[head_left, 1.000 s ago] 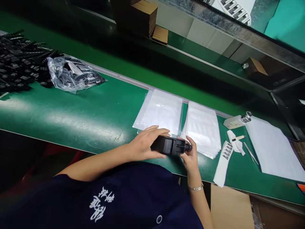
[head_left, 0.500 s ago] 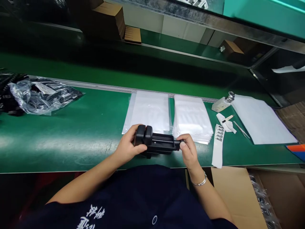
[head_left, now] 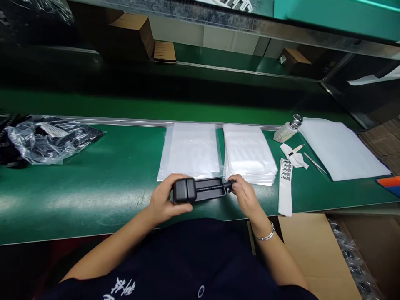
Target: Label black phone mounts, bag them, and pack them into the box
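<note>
Both hands hold a black screw clamp point(head_left: 210, 188), a holder with a long recessed channel and a threaded rod down its middle, above the front part of the bench. My left hand point(head_left: 165, 199) is wrapped round the two rounded blocks at its left end, thumb along the near side. The blocks sit side by side with a thin seam between them. At the other end, the fingers of my right hand point(head_left: 245, 195) pinch the small knob point(head_left: 229, 185) on the rod. Just behind the clamp lie a clear plastic bag point(head_left: 193, 150) and a stack of white plastic bags point(head_left: 248, 152).
On the right are a metal-topped bottle point(head_left: 286, 130), a label strip point(head_left: 285, 191), tweezers point(head_left: 315, 163) and white sheets point(head_left: 343, 150). Black goods in clear plastic point(head_left: 53, 139) lie on the left. An open cardboard box point(head_left: 308, 246) stands below the front edge; a shelf point(head_left: 218, 18) crosses overhead.
The clamp has been turned about its length, so its channel and the tops of the blocks now face up towards me. Both hands keep their hold. The head view has shifted slightly.
</note>
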### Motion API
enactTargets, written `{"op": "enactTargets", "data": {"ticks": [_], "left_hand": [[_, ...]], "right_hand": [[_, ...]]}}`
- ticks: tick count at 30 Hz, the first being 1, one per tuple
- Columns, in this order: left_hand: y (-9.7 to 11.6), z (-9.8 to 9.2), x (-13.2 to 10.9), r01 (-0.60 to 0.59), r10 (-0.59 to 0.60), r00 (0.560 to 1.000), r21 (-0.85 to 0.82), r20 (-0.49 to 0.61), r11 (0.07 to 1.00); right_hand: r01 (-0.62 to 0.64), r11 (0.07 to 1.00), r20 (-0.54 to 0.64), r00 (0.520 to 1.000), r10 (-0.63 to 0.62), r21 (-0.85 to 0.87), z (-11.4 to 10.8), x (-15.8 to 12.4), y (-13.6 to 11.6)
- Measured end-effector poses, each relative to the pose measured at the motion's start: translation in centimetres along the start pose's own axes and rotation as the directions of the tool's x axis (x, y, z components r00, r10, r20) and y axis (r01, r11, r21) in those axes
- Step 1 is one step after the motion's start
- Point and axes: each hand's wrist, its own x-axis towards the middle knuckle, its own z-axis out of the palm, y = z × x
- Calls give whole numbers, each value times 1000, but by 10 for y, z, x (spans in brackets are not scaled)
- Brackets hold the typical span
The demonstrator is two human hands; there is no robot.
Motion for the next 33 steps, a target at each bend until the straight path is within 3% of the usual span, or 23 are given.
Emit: {"op": "enactTargets", "data": {"ticks": [3,7,13,16,20,24,27,30,33], "left_hand": [[1,1,-1,30,-31,1000,45,4,999],[-7,9,5,179,-201,973,-180,-116,967],[-16,15,8,184,-243,964,-383,-109,905],[-15,21,14,248,-342,934,-506,-100,826],[-14,32,25,326,-481,874,-653,-67,683],[-12,39,31,335,-472,882,-719,11,609],[-10,42,32,336,-449,893,-725,41,602],[-10,44,32,337,-464,886,-720,24,606],[-13,45,31,329,-465,885,-697,-7,638]], "right_hand": [[-104,991,28,994,102,79,1,1,3],[-1,1000,-49,999,2,15,2,-3,3],[25,999,-93,995,-21,41,0,-4,2],[16,979,-123,992,10,204,4,1,8],[12,865,-138,988,67,502,21,7,22],[14,755,-303,921,246,655,37,12,28],[52,751,-394,874,285,658,42,17,26],[65,787,-426,866,261,614,43,20,24],[38,757,-381,880,283,652,43,21,27]]}}
